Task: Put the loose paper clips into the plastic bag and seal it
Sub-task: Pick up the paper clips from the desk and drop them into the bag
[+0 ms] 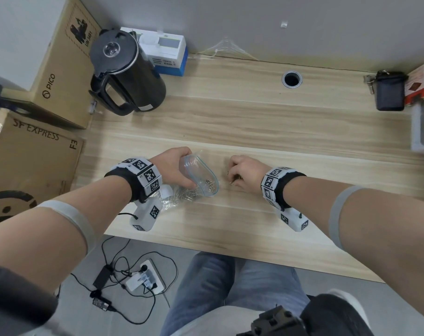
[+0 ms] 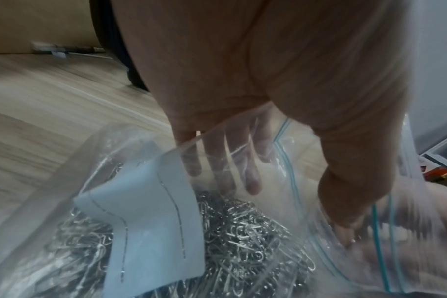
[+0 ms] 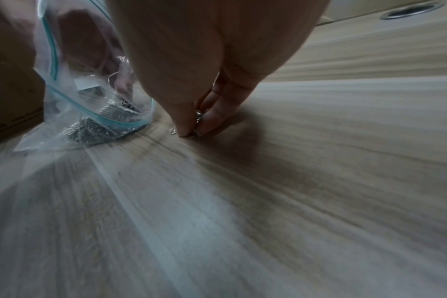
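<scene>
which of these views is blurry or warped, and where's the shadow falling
Head view: sharp in the middle, wide-angle bend curving the table edges and stretching the forearms. Left wrist view: soft and smeared, the plastic bag hazing the left hand; the paper clips inside are clearer. Right wrist view: streaky near the lens, with a dark shadow under the right hand on the wood.

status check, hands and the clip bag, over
Left hand holds clear zip-top plastic bag open, many clips inside. Right hand pinching loose silver paper clips off wooden desk. Bag unsealed; nothing blocking.
</scene>
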